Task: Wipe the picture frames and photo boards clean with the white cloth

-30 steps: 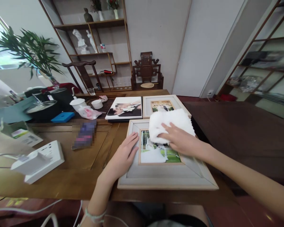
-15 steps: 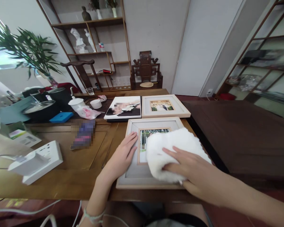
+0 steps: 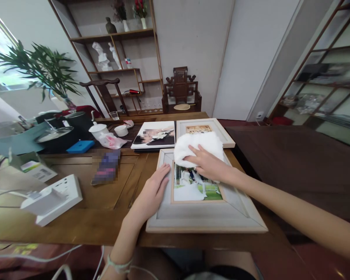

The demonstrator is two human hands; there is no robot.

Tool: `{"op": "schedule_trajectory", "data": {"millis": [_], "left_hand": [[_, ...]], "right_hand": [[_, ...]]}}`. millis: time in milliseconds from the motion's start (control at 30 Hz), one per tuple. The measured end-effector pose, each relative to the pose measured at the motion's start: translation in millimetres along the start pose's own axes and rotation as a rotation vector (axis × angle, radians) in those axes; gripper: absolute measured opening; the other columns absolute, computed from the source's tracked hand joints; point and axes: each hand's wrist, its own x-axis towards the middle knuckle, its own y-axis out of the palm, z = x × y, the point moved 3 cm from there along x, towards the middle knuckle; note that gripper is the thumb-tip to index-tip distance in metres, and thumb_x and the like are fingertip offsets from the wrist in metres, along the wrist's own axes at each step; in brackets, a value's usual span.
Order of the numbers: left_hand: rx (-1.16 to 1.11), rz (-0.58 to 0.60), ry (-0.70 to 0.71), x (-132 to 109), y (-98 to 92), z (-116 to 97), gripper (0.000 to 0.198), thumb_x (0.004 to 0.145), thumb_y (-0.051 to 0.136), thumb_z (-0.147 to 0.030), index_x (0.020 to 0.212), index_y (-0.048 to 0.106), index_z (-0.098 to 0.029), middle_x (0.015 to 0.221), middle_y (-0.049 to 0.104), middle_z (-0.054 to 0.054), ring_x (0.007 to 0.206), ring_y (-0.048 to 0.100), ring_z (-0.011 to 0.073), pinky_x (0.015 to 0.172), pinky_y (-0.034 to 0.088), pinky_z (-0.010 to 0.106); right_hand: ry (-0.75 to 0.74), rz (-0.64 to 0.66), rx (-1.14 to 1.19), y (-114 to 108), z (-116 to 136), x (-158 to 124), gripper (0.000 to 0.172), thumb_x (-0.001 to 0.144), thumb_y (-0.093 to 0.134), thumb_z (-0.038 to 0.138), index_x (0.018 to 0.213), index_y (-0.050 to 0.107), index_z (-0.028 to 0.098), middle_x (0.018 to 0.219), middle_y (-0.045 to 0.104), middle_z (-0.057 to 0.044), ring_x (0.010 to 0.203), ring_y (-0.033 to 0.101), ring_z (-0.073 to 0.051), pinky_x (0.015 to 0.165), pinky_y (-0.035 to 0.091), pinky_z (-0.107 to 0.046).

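A pale wooden picture frame [image 3: 205, 217] with a wide grey mat lies flat at the near table edge. Its photo [image 3: 192, 186] shows people on green grass. My left hand [image 3: 151, 190] rests with fingers stretched out along the frame's left side. Under my right hand [image 3: 208, 161] is a fluffy white cloth [image 3: 200, 142], bunched in the fingers against the top of this frame. The cloth hides the top of the photo and part of a second picture frame [image 3: 226, 134] lying behind. Left of that one lies a white-edged photo panel [image 3: 137, 146].
On the table's left are a white power strip [image 3: 72, 198], a blue box [image 3: 80, 146], a white ladle-like cup [image 3: 97, 129], a small white bowl [image 3: 121, 130], a dark pot [image 3: 56, 136] and an open carton [image 3: 36, 167]. A dark brown surface [image 3: 294, 167] extends at right.
My right hand has moved the cloth away from me, from the photo's lower right to the frame's top edge, uncovering most of the photo. My left hand stays on the frame's left side.
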Motion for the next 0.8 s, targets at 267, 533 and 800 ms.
{"op": "schedule_trajectory", "data": {"millis": [267,533,800], "left_hand": [[-0.101,-0.262,-0.078,-2.0,-5.6,5.9,0.041,0.091,0.03,-0.025,0.13,0.037,-0.015,0.131,0.049,0.012,0.121,0.046,0.0201,0.102,0.035,0.038],[-0.064,-0.229,-0.193,-1.1,-3.0,15.5,0.044,0.086,0.042,-0.027,0.128,0.039,-0.013,0.128,0.051,0.015,0.118,0.049,0.0229,0.098,0.038,0.039],[-0.186,-0.197,-0.454,0.1,-7.8,11.7,0.065,0.073,0.062,-0.036,0.129,0.041,-0.011,0.111,0.063,0.013,0.1,0.06,0.0246,0.089,0.044,0.035]], "right_hand": [[-0.208,0.18,0.174,2.2,72.1,-4.0,0.053,0.069,0.041,0.0,0.118,0.054,0.017,0.133,0.046,-0.012,0.131,0.022,-0.032,0.102,0.02,-0.058],[-0.188,0.405,0.345,-47.2,91.6,-74.2,0.054,0.067,0.04,-0.002,0.11,0.061,0.024,0.131,0.05,-0.004,0.128,0.033,-0.025,0.103,0.028,-0.045],[0.28,0.378,0.475,-63.9,42.5,-147.2,0.05,0.065,0.046,0.004,0.098,0.066,0.035,0.133,0.046,0.009,0.13,0.028,-0.025,0.103,0.032,-0.039]]}}
